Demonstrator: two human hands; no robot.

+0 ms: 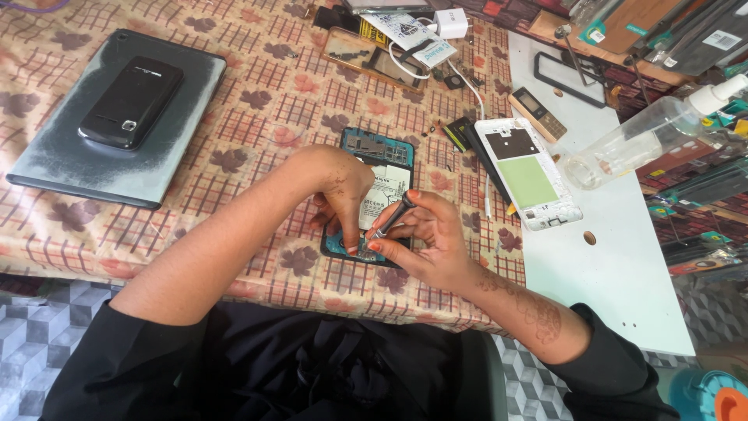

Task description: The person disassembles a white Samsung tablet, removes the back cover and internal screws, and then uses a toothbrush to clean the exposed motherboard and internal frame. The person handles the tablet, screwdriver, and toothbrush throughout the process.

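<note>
An opened smartphone (374, 168) is being worked on atop the patterned tablecloth (257, 101).
A small screwdriver (393, 216) is gripped by the right hand (425, 242); the phone's lower edge is pinched by the left hand (339, 195).

I note teal-framed opened phone (379, 168), white battery inside. Screwdriver (393, 216) dark grey. Tablecloth (265, 101) beige, red-brown checks, brown leaf motifs. Tablet (47, 168) slate grey, black phone (130, 101) atop. White display panel (528, 171), green patch. Sleeves black.
</note>
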